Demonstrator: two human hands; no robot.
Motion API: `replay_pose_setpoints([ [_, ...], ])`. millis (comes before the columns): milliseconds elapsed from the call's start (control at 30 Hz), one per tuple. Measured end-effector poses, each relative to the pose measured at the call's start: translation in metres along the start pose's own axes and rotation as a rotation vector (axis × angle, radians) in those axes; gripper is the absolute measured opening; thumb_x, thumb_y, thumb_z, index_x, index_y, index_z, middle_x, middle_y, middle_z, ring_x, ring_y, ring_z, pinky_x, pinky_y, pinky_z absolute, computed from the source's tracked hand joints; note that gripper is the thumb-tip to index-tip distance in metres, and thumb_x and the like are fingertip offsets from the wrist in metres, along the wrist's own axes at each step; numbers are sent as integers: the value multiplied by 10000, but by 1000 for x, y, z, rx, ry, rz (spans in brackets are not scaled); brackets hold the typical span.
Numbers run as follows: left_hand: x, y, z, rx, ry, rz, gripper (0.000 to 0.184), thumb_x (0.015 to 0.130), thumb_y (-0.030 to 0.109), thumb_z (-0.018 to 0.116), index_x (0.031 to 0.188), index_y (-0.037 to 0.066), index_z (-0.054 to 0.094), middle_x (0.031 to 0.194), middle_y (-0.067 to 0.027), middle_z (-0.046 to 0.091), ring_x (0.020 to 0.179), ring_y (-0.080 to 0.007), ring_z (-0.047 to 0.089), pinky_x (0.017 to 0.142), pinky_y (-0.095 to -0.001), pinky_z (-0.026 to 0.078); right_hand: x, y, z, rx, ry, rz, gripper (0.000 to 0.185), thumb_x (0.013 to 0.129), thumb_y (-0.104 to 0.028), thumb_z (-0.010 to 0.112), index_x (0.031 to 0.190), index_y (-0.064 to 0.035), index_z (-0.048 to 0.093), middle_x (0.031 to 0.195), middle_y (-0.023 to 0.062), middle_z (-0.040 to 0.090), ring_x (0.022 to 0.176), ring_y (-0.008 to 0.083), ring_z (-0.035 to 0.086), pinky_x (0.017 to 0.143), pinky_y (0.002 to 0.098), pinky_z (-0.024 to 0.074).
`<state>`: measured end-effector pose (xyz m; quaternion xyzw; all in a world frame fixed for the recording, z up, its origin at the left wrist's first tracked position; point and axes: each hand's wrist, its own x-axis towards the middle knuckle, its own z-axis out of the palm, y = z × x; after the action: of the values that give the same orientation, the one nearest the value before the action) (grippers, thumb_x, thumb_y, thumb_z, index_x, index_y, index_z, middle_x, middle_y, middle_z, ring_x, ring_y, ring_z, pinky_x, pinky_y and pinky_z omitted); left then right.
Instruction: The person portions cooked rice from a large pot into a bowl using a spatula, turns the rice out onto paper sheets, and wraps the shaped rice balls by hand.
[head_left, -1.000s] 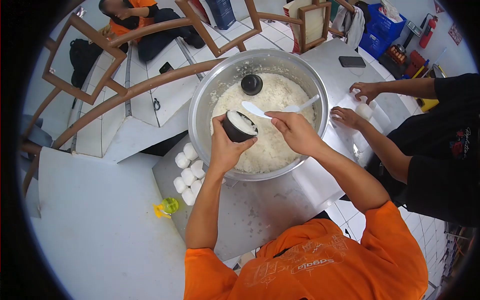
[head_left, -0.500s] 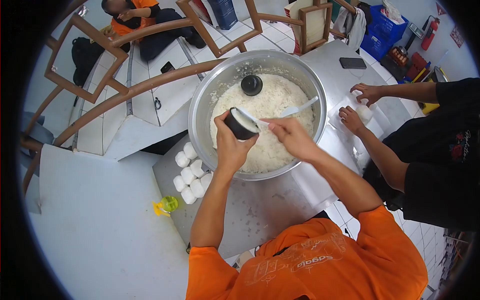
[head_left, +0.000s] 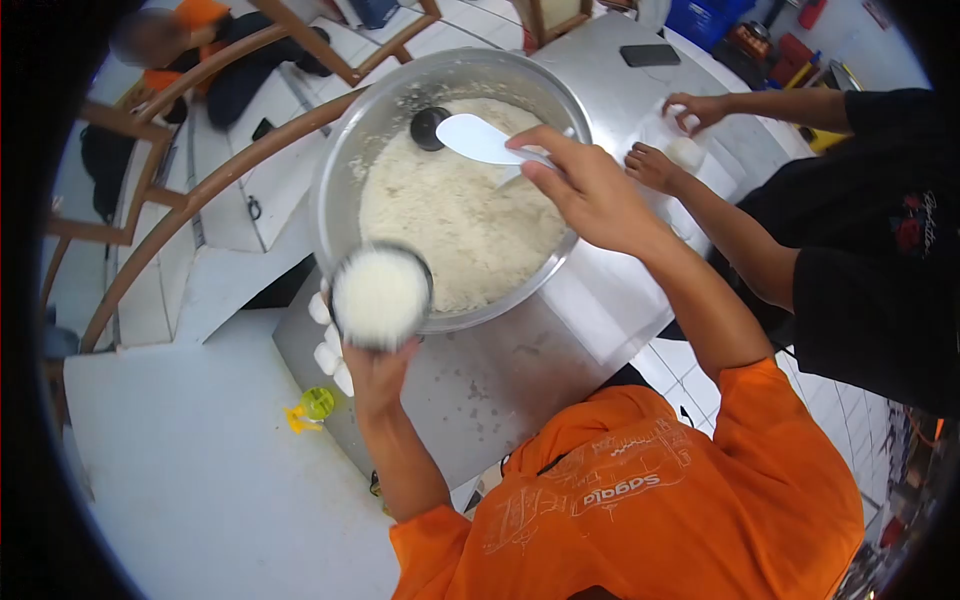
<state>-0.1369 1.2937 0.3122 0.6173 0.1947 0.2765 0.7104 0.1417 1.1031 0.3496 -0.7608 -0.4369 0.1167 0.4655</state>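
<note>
My left hand (head_left: pixel 379 375) grips a round black mould (head_left: pixel 428 275) packed with white rice (head_left: pixel 379 298), its filled face turned up toward the camera and blurred by motion. It is over the near-left rim of a large metal pot (head_left: pixel 323 190). In my right hand (head_left: pixel 590 195) is a white rice paddle (head_left: pixel 475 139), its blade raised over the rice (head_left: pixel 450 225) in the pot. A round black piece (head_left: pixel 429 128) lies on that rice, partly behind the blade. A second pale utensil is mostly hidden behind my right hand.
White rice blocks (head_left: pixel 327 357) stand left of the pot, partly hidden by my left hand. Near them is a green and yellow bottle (head_left: pixel 317 403). A co-worker's hands (head_left: pixel 655 166) are at the right over white sheets. A phone (head_left: pixel 649 55) lies behind.
My left hand has moved left and toward me with the mould, now tilted face up. The paddle has left the mould and risen to the upper left. The whole view has shifted.
</note>
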Motion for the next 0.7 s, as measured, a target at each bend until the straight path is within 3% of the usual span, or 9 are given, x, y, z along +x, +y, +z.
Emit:
replay_pose_setpoints([
  [33, -22, -11, 0, -151, -105, -64, 1130, 745, 162, 877, 1611, 57, 158, 1500, -180, 443, 1375, -357, 489, 1135, -474, 452, -9, 2, -14, 15, -40, 37, 351, 1041, -173, 575, 1353, -18, 613, 966, 98, 701, 784, 134, 593, 738, 302, 482],
  [133, -90, -75, 23, -518, -277, -386, 1189, 745, 235, 894, 1636, 25, 135, 1562, -180, 391, 1444, -366, 430, 1176, -507, 397, -60, 17, -34, 124, 128, 15, 306, 1030, -203, 591, 1289, -49, 644, 884, 178, 687, 679, 234, 602, 675, 354, 473],
  [233, -88, -138, 91, -438, -166, -660, 1104, 781, 240, 896, 1613, 9, 208, 1539, -186, 410, 1437, -354, 436, 1183, -514, 376, -108, 25, -48, 142, 174, 137, 331, 1028, -182, 584, 1328, -51, 634, 948, 158, 676, 702, 162, 557, 681, 327, 454],
  [300, -53, -181, 122, 82, -321, -282, 970, 804, 193, 872, 1570, 11, 307, 1544, -222, 417, 1434, -379, 440, 1156, -501, 404, -127, 16, -58, 154, 205, 251, 346, 1023, -170, 587, 1342, -42, 627, 941, 138, 668, 708, 134, 524, 680, 309, 442],
  [367, -18, -175, 166, 630, -342, -127, 885, 805, 207, 872, 1521, 31, 383, 1476, -248, 464, 1375, -394, 473, 1096, -496, 447, -141, 12, -64, 154, 244, 304, 353, 1020, -166, 592, 1345, -32, 625, 938, 127, 666, 711, 119, 506, 679, 297, 436],
  [433, 11, -198, 207, 1107, -450, -116, 827, 798, 202, 870, 1485, 62, 431, 1359, -239, 500, 1255, -405, 524, 1034, -511, 477, -151, 12, -63, 149, 276, 305, 352, 1019, -171, 599, 1336, -20, 628, 938, 125, 669, 711, 117, 503, 677, 290, 435],
  [533, 23, -263, 230, 1310, -466, 42, 838, 787, 206, 876, 1486, 88, 429, 1257, -217, 514, 1161, -391, 567, 996, -500, 495, -166, 24, -55, 91, 267, 204, 380, 1044, -155, 568, 1394, -6, 561, 972, 146, 681, 720, 134, 560, 700, 292, 462],
  [600, 26, -231, 230, 1230, -454, 23, 847, 788, 203, 873, 1492, 87, 417, 1274, -222, 508, 1163, -412, 568, 992, -495, 501, -177, 23, -54, 149, 269, 235, 425, 1053, -119, 549, 1456, -6, 469, 1029, 179, 680, 768, 175, 624, 738, 309, 491],
  [700, 4, -158, 205, 951, -499, -39, 852, 786, 206, 876, 1479, 45, 408, 1320, -253, 511, 1211, -448, 559, 1007, -494, 496, -184, 36, -41, 417, 386, 202, 429, 1048, -88, 553, 1453, -4, 441, 1041, 195, 674, 793, 190, 625, 762, 332, 505],
])
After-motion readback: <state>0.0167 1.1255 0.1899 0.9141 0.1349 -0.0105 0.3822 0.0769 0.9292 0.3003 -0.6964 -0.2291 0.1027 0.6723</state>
